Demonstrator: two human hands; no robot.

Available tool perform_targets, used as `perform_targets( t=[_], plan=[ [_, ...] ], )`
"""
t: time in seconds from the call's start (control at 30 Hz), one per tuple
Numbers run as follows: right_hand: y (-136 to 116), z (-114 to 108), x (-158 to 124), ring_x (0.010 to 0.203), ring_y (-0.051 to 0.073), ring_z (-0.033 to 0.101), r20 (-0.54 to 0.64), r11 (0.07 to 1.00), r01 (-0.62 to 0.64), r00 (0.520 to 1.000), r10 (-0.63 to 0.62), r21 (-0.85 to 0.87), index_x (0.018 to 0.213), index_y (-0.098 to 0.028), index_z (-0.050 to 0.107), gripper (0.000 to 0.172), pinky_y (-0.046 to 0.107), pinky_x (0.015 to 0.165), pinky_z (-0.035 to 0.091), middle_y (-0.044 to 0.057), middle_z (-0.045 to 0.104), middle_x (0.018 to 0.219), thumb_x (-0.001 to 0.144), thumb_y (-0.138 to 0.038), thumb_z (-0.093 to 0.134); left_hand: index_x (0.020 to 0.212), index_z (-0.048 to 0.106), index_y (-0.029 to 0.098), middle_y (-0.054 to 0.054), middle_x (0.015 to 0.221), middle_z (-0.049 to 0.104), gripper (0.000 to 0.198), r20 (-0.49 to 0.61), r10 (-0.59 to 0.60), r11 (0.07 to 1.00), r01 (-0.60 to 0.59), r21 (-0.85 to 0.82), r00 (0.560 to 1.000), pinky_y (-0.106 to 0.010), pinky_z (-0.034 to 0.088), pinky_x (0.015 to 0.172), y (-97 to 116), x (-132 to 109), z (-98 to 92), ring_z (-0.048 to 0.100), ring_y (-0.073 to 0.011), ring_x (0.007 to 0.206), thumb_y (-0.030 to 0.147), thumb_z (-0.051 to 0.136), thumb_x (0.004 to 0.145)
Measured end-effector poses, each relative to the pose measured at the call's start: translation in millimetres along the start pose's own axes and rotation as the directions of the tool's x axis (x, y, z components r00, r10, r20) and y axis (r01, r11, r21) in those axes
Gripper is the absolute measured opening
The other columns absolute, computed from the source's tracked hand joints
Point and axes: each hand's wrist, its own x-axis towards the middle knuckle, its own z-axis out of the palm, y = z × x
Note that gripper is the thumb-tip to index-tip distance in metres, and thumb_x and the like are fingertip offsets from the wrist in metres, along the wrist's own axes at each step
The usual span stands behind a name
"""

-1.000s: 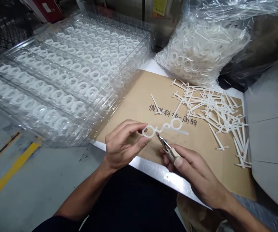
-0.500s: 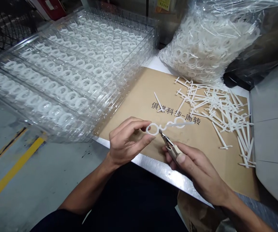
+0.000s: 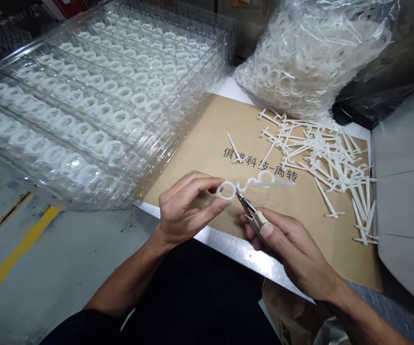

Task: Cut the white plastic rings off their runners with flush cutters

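Note:
My left hand pinches the left ring of a white plastic sprue with rings, holding it just above the brown cardboard sheet. My right hand grips small cutting pliers with beige handles. The pliers' metal tip touches the sprue right beside the ring that my left fingers hold. The rest of the sprue sticks out to the right, with more rings on it.
Clear plastic trays filled with rows of white rings are stacked at the left. A clear bag of uncut ring sprues lies at the back. A pile of cut white runner sticks covers the cardboard's right side. The metal table edge runs below my hands.
Both hands stayed nearly in place. The pliers' tip has closed in on the joint next to the left ring, and the sprue has tilted slightly.

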Motion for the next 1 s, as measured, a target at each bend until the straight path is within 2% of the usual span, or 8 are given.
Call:
perform_targets(
  t=[0.73,1.0],
  plan=[
    [-1.6,1.2,1.1,0.078,0.017,0.051,-0.011,1.0,-0.023,1.0,0.023,0.002,0.108,-0.019,0.066,0.043,0.034,0.071,0.041,0.003,0.058,0.092,0.111,-0.056,0.043,0.11,0.074,0.015,-0.005,0.087,0.076,0.027,0.023,0.002,1.0,-0.002,-0.012,1.0,-0.026,0.059,0.071,-0.6,-1.8,0.3,0.072,-0.0153,0.079,0.02,0.085,0.086],
    [-3.0,0.8,1.4,0.077,0.018,0.052,-0.019,1.0,-0.014,1.0,0.014,-0.013,0.108,-0.019,0.066,0.043,0.034,0.07,0.042,0.004,0.059,0.091,0.111,-0.056,0.044,0.111,0.074,0.018,-0.004,0.088,0.076,0.026,0.025,-0.01,1.0,0.01,-0.004,1.0,-0.027,0.061,0.072,-1.7,-2.4,0.2,0.073,-0.0154,0.079,0.025,0.084,0.088]
  ],
)
